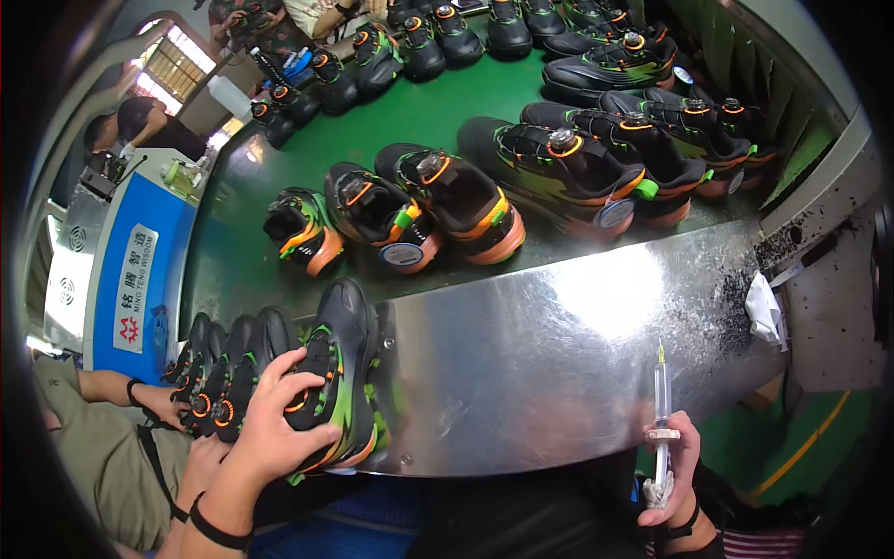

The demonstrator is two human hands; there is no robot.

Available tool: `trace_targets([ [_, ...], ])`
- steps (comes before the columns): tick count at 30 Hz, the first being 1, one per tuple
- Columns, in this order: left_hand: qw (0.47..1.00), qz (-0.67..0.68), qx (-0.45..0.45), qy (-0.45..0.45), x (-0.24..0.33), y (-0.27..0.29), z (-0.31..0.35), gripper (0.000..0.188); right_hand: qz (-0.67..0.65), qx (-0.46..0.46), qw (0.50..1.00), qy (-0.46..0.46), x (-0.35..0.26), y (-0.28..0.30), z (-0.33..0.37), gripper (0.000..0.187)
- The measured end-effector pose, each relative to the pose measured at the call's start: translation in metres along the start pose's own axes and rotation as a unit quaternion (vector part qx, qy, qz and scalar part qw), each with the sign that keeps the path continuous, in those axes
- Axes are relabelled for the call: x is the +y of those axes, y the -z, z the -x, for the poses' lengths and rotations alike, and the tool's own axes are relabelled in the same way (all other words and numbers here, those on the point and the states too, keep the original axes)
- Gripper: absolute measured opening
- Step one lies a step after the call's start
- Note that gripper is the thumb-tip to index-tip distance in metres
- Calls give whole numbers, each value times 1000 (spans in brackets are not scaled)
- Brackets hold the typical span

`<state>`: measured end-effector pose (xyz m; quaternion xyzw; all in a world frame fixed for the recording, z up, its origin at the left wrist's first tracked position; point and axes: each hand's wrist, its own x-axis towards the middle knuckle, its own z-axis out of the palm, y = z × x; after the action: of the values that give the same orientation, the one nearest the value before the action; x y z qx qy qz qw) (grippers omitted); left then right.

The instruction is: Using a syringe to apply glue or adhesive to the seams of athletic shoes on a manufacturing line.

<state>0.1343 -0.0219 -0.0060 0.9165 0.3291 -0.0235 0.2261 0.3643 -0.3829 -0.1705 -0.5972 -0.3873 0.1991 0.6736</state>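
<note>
My left hand (272, 417) is wrapped over the upper of a black sneaker (346, 321) with green and orange trim, its fingers around the laced opening. The sneaker rests upright at the left end of the metal bench top, toe pointing away from me. My right hand (678, 466) is closed around a clear syringe (662, 387) at the near right. The syringe stands upright, thin needle tip upward, and whitish material covers its plunger end by my thumb. A gap of bare metal separates the syringe from the sneaker.
Several matching sneakers (244, 359) stand left of mine, with a co-worker's hand (166, 402) at them. More sneakers (447, 200) line the green surface (424, 112) beyond the metal bench top (503, 373). A white cloth (764, 307) lies at the right edge. A blue-fronted machine (154, 270) stands left.
</note>
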Motion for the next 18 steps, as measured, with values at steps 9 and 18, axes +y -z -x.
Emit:
trace_targets([
  [9, 879, 454, 137, 55, 15, -45, 16, 53, -29, 49, 997, -55, -16, -6, 12, 112],
  [18, 953, 298, 44, -27, 20, -42, 12, 71, -25, 24, 999, -16, -12, -2, 16, 112],
])
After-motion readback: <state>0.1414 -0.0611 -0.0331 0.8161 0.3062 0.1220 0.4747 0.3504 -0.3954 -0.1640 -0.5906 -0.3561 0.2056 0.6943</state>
